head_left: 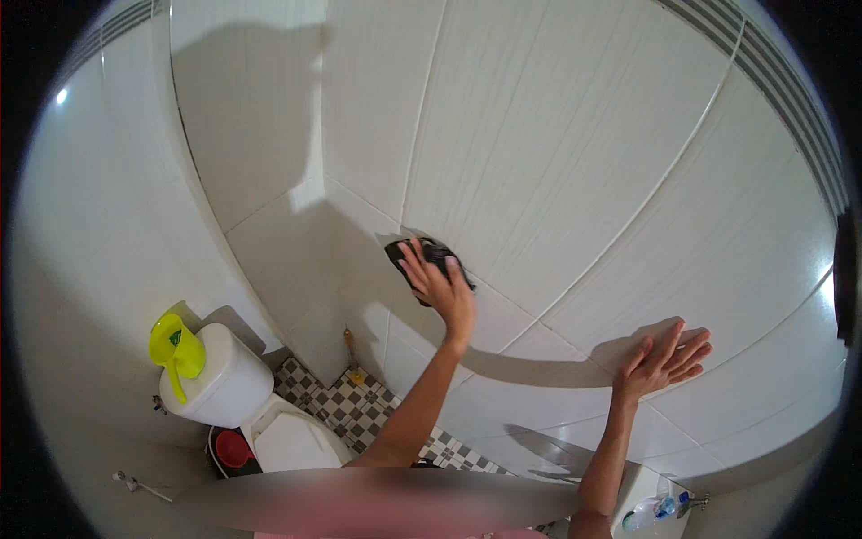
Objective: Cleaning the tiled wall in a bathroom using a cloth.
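A small bathroom with glossy white tiled walls [557, 135] fills the view, and a patch of grey-and-white checked floor tiles [350, 404] shows low down in the corner where the walls meet. Nearest, at the lower right edge, the corner of a white ledge [642, 490] carries some small clear plastic bottles with blue parts [655, 510]; their shapes are too blurred to tell further. At the lower left stands a white ceramic toilet [287, 436] with its lid down, a red round plastic container [232, 447] on the floor just beside its bowl, and a yellow-green plastic scoop with a dark mark [176, 349] resting on the left edge of the cistern top. Farther up, the right hand [660, 359] lies flat on the wall, fingers spread and holding nothing. Beyond it, the left hand [440, 287] presses a dark flat scrubbing pad [431, 256] against the wall near a tile joint; the fingers lie splayed over the pad, which shows above and beside the fingertips.
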`<state>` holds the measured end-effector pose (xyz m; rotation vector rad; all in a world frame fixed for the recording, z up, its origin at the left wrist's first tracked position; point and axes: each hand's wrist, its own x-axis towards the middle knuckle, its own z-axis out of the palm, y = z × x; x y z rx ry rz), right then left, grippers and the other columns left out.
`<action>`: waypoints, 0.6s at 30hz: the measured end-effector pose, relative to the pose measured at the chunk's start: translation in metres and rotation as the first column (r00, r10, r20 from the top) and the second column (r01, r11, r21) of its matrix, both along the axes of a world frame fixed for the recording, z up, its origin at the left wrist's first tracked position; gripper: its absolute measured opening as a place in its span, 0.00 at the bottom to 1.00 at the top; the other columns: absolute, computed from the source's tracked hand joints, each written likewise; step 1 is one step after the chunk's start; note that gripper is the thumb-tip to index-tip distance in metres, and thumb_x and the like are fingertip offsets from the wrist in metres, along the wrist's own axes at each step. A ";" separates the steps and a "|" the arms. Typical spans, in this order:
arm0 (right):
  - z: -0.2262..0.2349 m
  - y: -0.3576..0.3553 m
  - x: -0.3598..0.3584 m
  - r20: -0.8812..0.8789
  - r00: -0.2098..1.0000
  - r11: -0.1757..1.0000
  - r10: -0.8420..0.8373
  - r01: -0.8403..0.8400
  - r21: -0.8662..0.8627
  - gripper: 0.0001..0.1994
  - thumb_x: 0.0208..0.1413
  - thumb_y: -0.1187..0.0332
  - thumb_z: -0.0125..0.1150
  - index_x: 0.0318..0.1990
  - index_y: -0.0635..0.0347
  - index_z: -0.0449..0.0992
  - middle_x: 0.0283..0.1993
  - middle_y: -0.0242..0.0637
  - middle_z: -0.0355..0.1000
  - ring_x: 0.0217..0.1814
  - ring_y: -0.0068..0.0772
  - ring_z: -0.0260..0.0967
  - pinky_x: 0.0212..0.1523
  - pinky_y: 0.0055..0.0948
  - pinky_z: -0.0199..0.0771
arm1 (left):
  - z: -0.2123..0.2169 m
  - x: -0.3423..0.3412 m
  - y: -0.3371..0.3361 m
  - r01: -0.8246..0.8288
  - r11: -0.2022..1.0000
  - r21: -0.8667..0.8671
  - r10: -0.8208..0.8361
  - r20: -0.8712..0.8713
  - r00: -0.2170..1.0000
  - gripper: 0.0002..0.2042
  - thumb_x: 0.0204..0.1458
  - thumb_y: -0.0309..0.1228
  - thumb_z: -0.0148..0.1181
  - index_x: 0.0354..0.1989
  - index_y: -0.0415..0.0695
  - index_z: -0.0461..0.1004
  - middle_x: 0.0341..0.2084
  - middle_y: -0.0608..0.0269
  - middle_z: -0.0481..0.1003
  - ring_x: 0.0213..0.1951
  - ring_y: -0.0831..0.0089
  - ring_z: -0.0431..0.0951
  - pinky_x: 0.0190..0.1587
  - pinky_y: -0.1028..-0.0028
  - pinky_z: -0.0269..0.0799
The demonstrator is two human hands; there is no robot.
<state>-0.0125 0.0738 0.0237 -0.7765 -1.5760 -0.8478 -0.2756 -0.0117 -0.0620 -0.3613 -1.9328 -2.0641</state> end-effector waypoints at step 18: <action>-0.001 -0.001 0.001 0.030 0.999 1.000 -0.012 0.012 0.003 0.23 0.60 0.55 0.40 0.63 0.44 0.59 0.71 0.43 0.38 0.74 0.48 0.26 0.67 0.52 0.16 | 0.000 -0.041 -0.005 0.001 0.998 0.057 0.002 -0.058 0.998 0.32 0.56 0.43 0.44 0.66 0.45 0.42 0.67 0.55 0.39 0.67 0.52 0.36 0.60 0.40 0.31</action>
